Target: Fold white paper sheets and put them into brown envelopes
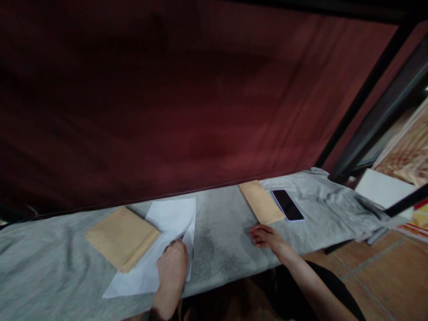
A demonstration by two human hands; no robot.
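My left hand [173, 262] is closed over the right part of some white paper [143, 280], its fingers curled on a sheet whose edge looks slightly raised. The fingertips are partly hidden behind the knuckles. A stack of brown paper envelopes [122, 236] lies on the paper, to the left of this hand. My right hand [266, 237] holds nothing. Its fingers are loosely bent and apart, just over the cloth at the near end of a single brown envelope [261, 203].
A phone [288, 206] with a dark screen and pale purple edge lies right of the single envelope. Grey cloth [220, 232] covers the narrow surface. Behind it hangs a dark red curtain [200, 111]. Black frame bars [363, 96] and a white box [384, 189] are at the right.
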